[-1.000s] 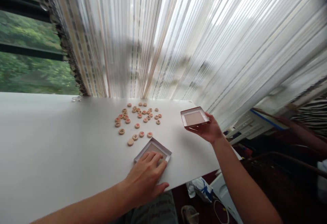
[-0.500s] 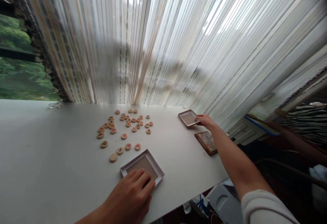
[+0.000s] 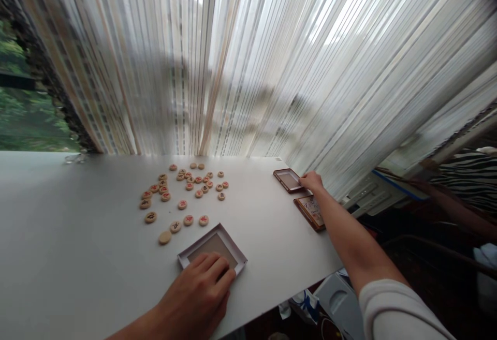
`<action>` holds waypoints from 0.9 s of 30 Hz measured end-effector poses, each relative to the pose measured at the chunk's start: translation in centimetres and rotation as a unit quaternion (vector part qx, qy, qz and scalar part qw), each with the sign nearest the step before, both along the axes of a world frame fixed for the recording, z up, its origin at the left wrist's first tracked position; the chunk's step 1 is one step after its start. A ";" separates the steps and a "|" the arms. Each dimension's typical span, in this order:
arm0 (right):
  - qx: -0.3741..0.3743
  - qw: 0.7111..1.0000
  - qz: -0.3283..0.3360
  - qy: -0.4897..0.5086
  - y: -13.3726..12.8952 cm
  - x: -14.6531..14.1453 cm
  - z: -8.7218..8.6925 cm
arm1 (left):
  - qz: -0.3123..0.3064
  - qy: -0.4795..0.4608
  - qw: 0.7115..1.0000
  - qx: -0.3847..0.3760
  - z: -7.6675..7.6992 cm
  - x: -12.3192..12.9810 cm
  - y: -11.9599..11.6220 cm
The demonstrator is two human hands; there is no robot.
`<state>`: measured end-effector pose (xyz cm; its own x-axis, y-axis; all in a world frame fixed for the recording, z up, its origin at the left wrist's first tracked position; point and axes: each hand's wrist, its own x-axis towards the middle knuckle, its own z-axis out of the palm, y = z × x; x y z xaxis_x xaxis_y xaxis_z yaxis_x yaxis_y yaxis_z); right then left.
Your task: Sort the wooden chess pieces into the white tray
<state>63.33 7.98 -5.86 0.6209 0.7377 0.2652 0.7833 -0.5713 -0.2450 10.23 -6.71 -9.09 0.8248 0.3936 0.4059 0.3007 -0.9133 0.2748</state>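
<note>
A shallow white-walled box tray (image 3: pixel 222 234) lies near the front of the white table. My left hand (image 3: pixel 200 288) is at its near side, fingers curled and closed over the edge. Farther right, my right hand (image 3: pixel 311 180) pinches the right side of a brown-edged open box part (image 3: pixel 288 180), which rests on the table. Just in front of that part lies a brown box piece with a picture on it (image 3: pixel 310 211), partly behind my right forearm. Several round wooden pieces (image 3: pixel 182 205) with red or black characters are scattered left of centre; a few show plain faces.
The white table (image 3: pixel 89 257) runs back to striped string curtains (image 3: pixel 233 71) before a window. Past its right front edge are a grey bin-like object (image 3: pixel 339 301) and a blue-and-white bag (image 3: pixel 306 304). Zebra-striped fabric (image 3: pixel 462 177) is at far right.
The box part in my right hand has come down flat onto the table. My left hand stays at the near tray. The view has shifted slightly.
</note>
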 end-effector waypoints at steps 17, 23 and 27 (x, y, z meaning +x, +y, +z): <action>-0.061 0.865 0.442 0.229 -13.9 -25.2 0.6 | 0.171 -0.292 0.941 -0.015 13.4 -3.7 10.6; -0.076 0.856 0.464 0.217 -17.3 -33.4 -0.8 | 0.286 -0.490 0.809 -0.149 16.1 -3.5 19.8; -0.070 0.840 0.470 0.262 -17.4 -36.7 -0.6 | 0.277 -0.454 0.835 -0.140 14.5 -5.9 20.0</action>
